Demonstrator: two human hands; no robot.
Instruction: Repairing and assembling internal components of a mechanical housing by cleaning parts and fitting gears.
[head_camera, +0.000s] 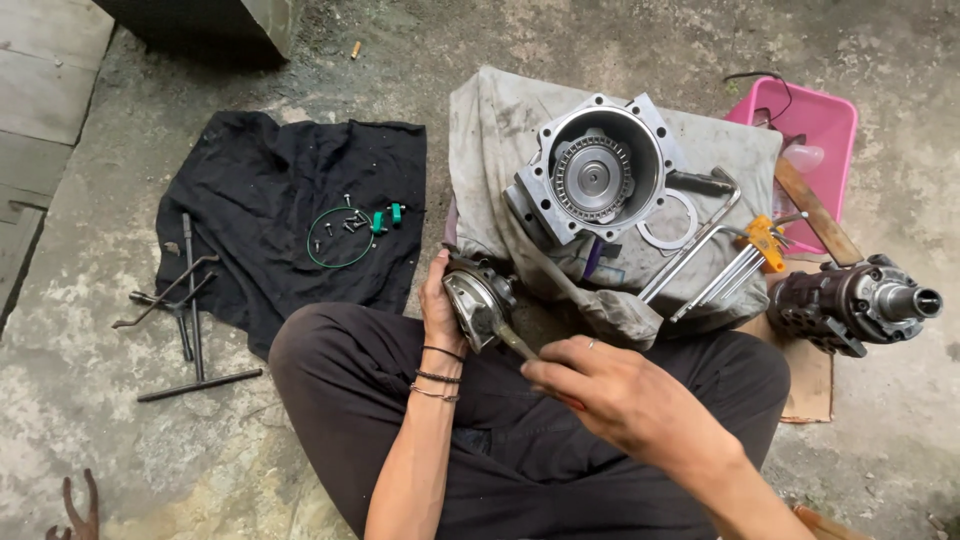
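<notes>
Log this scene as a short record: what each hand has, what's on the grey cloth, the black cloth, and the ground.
left hand: grips a round metal part
right hand: holds a thin tool against that part
grey cloth: housing, ring gasket, hex keys
black cloth: screws, green ring
ground: T-wrenches, shaft assembly, pink tray
</notes>
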